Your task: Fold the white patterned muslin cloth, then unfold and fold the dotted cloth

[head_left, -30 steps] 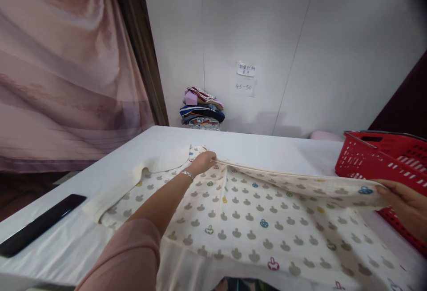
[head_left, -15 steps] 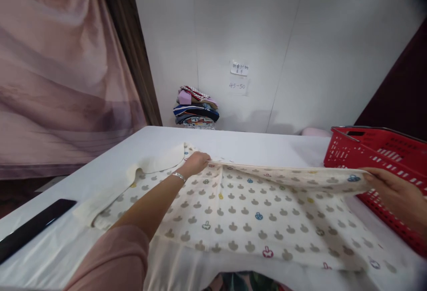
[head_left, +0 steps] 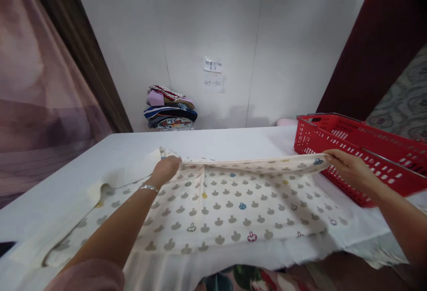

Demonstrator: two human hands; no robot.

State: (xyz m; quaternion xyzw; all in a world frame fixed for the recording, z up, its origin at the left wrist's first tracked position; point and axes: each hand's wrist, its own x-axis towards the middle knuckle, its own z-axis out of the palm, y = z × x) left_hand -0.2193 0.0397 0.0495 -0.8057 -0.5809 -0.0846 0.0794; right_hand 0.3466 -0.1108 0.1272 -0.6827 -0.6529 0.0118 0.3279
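Note:
A cream cloth [head_left: 227, 206] printed with grey mushrooms and a few coloured ones lies spread over the white table. My left hand [head_left: 167, 169] is closed on its far edge, left of the middle. At the right end, my right hand [head_left: 347, 169] pinches a corner of the same cloth between thumb and fingers. Between both hands the far edge is stretched taut and raised a little off the table. On the left, part of the cloth is turned over, showing its plain side.
A red plastic basket [head_left: 360, 149] stands at the right, close to my right hand. Folded clothes [head_left: 171, 109] are stacked at the back by the wall. Paper notes [head_left: 213, 75] hang on the wall. A black object [head_left: 6, 247] shows at the table's left edge.
My view has turned to the right, bringing more of the basket and my right arm into the frame. Both hands keep their grip on the cloth's edge.

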